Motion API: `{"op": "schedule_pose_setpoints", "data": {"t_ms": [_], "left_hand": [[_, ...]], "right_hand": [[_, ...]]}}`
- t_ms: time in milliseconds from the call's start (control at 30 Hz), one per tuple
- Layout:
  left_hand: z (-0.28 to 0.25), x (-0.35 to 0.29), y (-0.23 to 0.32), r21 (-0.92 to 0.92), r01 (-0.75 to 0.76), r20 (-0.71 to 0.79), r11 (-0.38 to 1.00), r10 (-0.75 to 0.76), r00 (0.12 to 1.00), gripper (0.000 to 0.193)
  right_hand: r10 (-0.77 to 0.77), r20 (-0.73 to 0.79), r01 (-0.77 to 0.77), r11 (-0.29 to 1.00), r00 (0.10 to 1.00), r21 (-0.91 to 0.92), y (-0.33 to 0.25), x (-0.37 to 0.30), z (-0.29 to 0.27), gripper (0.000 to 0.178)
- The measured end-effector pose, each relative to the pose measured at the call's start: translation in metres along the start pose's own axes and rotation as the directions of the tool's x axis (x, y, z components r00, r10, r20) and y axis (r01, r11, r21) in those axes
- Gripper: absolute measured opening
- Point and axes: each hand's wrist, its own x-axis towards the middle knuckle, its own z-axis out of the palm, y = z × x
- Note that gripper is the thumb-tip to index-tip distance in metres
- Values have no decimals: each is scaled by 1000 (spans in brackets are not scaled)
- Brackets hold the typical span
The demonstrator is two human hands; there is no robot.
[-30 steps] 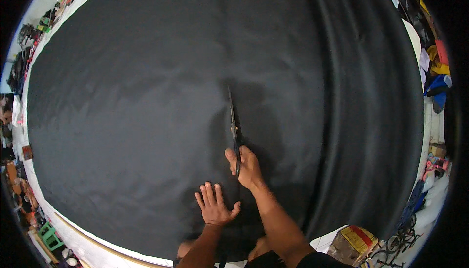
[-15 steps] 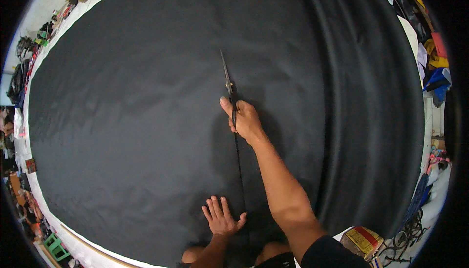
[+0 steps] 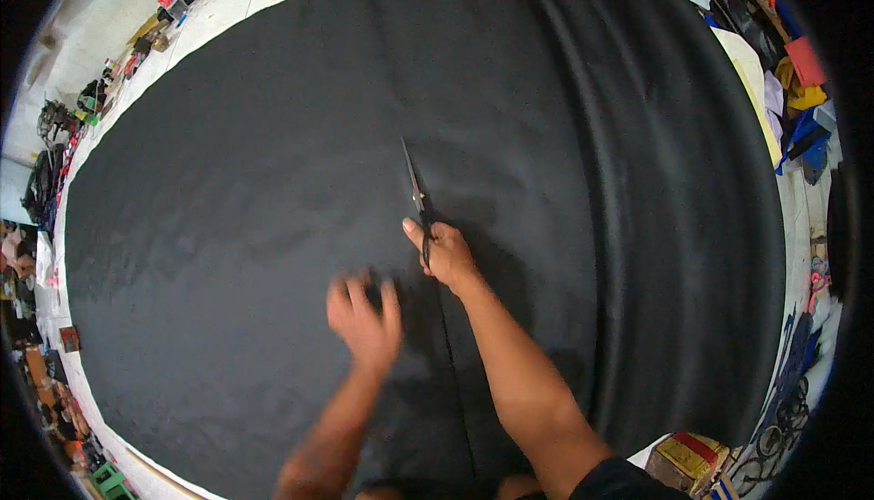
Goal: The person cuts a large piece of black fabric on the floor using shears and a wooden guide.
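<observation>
A large sheet of black material (image 3: 228,254), cloth or leather-like, spreads over the floor beneath me. My right hand (image 3: 447,255) grips the black handles of a pair of scissors (image 3: 412,178), with the thumb on the left side. The blades look closed and point away from me over the sheet. A dark slit runs from below the right hand toward my knees. My left hand (image 3: 364,313), a little blurred, is over the sheet to the left of the slit. Its fingers are apart and hold nothing; whether it touches the sheet I cannot tell.
On the right the black material lies in long raised folds (image 3: 628,227). A yellow and red package (image 3: 687,462) stands at the lower right. Papers, bags and coloured scraps line the right edge. A bottle (image 3: 168,1), clutter and a green stool (image 3: 111,482) line the left side.
My left hand has left its flat place near my knees and moved farther out and to the left. The right hand and scissors appear lower in view as the view shifts forward.
</observation>
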Motion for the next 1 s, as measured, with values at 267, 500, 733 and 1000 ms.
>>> {"op": "schedule_pose_setpoints", "data": {"t_ms": [267, 500, 733, 1000], "left_hand": [[81, 171, -23, 352, 42, 8, 935, -48, 999, 65], [75, 172, -12, 368, 75, 80, 927, -112, 990, 67], [67, 176, -9, 377, 105, 154, 920, -174, 973, 68], [69, 177, -13, 362, 100, 173, 927, -172, 970, 69]], "right_hand": [[-53, -122, 37, 990, 991, -133, 23, 2, 18, 47], [17, -99, -17, 1000, 995, -4, 5, -14, 14, 41], [-86, -139, 70, 991, 987, -116, -36, 67, 16, 46], [7, -115, -20, 994, 993, -112, -70, 138, 13, 62]]}}
